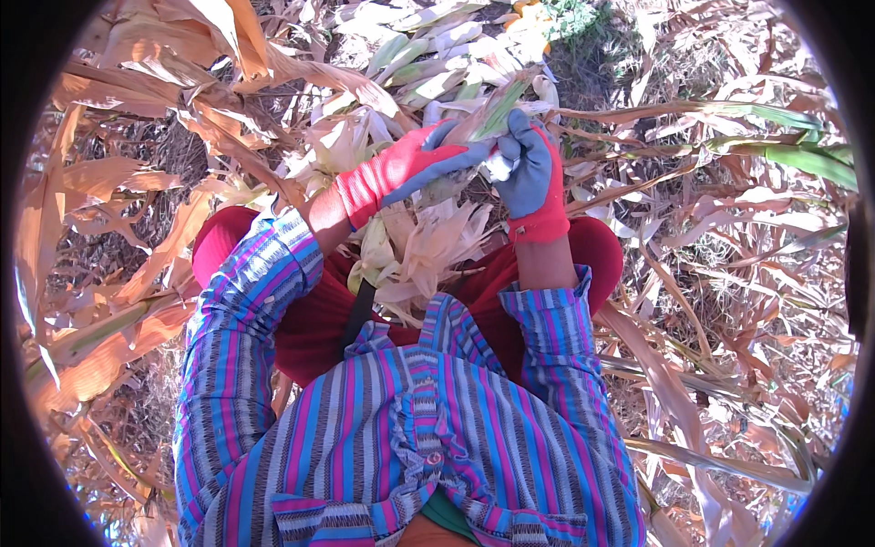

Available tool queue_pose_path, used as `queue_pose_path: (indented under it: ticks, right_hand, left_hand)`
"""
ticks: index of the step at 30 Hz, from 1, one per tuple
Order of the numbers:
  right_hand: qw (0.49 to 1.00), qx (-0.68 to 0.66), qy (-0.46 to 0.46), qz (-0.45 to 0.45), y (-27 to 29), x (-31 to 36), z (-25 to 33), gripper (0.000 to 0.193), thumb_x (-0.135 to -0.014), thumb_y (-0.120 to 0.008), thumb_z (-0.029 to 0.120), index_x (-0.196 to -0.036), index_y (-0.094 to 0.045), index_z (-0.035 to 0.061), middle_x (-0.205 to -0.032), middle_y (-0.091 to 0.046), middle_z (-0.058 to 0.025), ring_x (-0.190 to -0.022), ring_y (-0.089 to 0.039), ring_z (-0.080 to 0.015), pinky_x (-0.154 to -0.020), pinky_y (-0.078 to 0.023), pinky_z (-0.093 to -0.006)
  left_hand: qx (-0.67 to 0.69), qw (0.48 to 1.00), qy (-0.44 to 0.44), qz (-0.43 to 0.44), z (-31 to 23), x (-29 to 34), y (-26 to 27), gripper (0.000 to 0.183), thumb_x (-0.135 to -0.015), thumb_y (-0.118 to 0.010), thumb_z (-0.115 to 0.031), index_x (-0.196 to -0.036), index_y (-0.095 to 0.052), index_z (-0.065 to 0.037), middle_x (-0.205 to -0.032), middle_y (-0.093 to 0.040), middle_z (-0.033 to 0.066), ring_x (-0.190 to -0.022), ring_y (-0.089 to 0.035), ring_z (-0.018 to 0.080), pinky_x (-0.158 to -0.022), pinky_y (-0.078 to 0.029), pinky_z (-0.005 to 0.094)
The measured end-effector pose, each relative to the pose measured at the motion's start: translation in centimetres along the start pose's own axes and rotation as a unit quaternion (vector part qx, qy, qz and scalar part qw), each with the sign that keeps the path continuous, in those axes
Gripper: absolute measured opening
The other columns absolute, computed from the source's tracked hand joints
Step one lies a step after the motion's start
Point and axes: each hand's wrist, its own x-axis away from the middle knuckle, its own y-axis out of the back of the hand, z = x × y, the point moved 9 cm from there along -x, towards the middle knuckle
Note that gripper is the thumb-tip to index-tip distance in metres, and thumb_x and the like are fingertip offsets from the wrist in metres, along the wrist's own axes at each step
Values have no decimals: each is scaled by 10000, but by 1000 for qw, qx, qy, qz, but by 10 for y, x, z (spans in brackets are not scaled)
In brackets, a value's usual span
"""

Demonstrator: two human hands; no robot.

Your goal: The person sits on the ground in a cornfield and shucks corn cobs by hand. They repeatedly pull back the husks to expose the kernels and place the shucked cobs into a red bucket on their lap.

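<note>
An ear of corn [492, 114], wrapped in pale green and tan husk, lies across my hands with its leafy end pointing up and away. My left hand [410, 166], in a red glove with a grey palm, is closed around it from the left. At its near end my right hand [533, 173], gloved the same way, is closed with thumb and fingers pressed on the husk. A small whitish patch shows between the hands; I cannot tell whether it is bare cob or husk. Loose dry husks [437, 242] lie in my lap just below.
Many ears in pale husk [437, 55] are heaped on the ground beyond my hands. Dry corn stalks and leaves [128, 191] crowd the left side. A long green-tipped leaf [784, 128] reaches in from the right over straw-covered ground. Something orange [530, 25] lies at the far edge.
</note>
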Motion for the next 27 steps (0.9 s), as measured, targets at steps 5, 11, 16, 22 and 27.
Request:
queue_pose_path:
  ticks: [5, 11, 16, 22, 27]
  right_hand:
    - [998, 40, -36, -17, -13, 1, -4, 186, -921, -504, 173, -746, -494, 111, -566, -402, 37, -508, -432, -93, -484, -360, -243]
    - [958, 280, 44, -49, -17, 5, 14, 212, -827, -662, 205, -827, -571, 14, -665, -590, -41, -556, -569, -108, -512, -447, -228]
    - [937, 346, 37, -21, -10, 3, 7, 160, -829, -626, 137, -891, -598, -8, -737, -614, -38, -601, -568, -82, -531, -463, -233]
    - [942, 330, 51, -21, -3, 4, 6, 125, -848, -581, 102, -887, -609, -13, -731, -613, -31, -611, -560, -78, -532, -447, -226]
    - [970, 231, 57, -40, -5, -1, 4, 144, -871, -589, 148, -803, -587, 22, -677, -579, -16, -564, -511, -69, -514, -398, -214]
  left_hand:
    - [-109, 985, -103, -91, -19, 1, 16, 398, -888, -540, -161, -1233, -461, 21, -1070, -570, 54, -954, -503, 80, -820, -433, 252]
    - [-169, 970, -130, -115, -21, 1, 29, 414, -836, -619, -290, -1136, -543, -14, -781, -608, 57, -708, -523, 80, -650, -458, 272]
    - [-361, 905, -154, -162, -25, 4, 30, 525, -754, -658, -375, -1136, -537, -37, -851, -639, 179, -779, -629, 306, -688, -493, 376]
    - [-507, 821, -213, -155, -57, 14, 18, 502, -715, -708, -300, -1116, -542, -47, -851, -629, 186, -764, -623, 344, -658, -496, 371]
    - [-371, 899, -185, -141, -41, 11, 23, 545, -722, -686, -228, -1193, -492, -33, -974, -621, 183, -889, -626, 301, -761, -488, 357]
